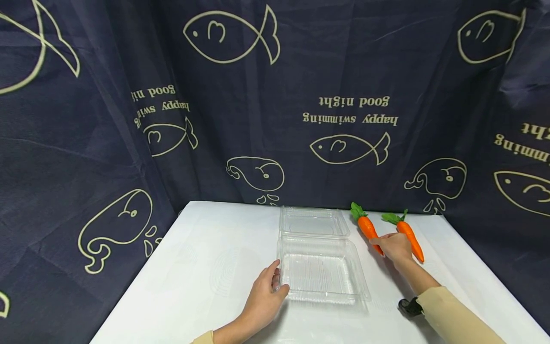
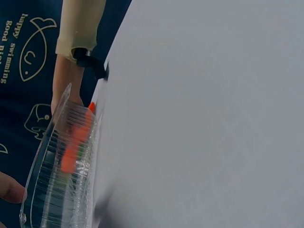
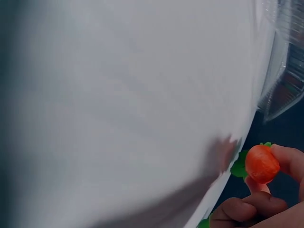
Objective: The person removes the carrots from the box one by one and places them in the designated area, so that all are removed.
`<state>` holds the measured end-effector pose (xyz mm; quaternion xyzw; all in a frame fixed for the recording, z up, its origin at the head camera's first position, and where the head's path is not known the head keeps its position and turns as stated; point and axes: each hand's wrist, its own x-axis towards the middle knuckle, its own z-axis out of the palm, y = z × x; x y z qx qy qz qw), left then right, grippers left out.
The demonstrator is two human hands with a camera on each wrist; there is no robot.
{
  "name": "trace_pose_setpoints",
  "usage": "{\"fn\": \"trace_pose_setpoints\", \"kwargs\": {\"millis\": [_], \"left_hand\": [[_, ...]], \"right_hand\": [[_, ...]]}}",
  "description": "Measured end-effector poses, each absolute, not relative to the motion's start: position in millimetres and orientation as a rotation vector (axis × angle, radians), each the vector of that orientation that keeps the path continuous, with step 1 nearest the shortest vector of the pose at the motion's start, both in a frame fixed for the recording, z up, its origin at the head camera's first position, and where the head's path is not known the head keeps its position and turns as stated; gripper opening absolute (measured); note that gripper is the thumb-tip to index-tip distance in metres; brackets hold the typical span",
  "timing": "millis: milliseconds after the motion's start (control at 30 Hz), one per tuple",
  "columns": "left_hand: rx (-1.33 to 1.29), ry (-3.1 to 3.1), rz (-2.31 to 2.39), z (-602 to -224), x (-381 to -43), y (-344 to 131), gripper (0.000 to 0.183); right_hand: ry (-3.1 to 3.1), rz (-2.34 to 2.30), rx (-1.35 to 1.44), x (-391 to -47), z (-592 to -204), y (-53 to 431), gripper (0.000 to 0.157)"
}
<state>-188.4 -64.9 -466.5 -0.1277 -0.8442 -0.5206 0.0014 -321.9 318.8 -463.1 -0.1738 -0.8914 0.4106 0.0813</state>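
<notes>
A hinged clear plastic container (image 1: 318,272) lies open on the table, its lid (image 1: 313,223) folded back toward the far side. My left hand (image 1: 263,295) holds the container's near left side, thumb at the front corner and fingers at the left rim. In the left wrist view, one fingertip (image 2: 12,189) meets the rim. To the right of the container, my right hand (image 1: 395,246) pinches the lower end of an orange carrot (image 1: 367,227) with green leaves. The right wrist view shows the carrot's rounded end (image 3: 262,164) between thumb and fingers. A second carrot (image 1: 411,239) lies just right of that hand.
A white-covered table (image 1: 206,267) carries everything. Dark blue curtains (image 1: 258,119) with fish and whale drawings stand behind it and at both sides. A black wrist device (image 1: 410,307) sits at the right sleeve's cuff.
</notes>
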Motion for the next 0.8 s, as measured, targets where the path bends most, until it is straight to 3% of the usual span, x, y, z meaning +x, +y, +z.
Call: {"fn": "trace_pose_setpoints", "kwargs": {"millis": [800], "left_hand": [[-0.385,-2.659,-1.638,-467.7,-190.8,-63.5,0.065]], "right_hand": [[-2.754,1.176,-0.653,-319.3,-471.5,314.2,0.035]]}}
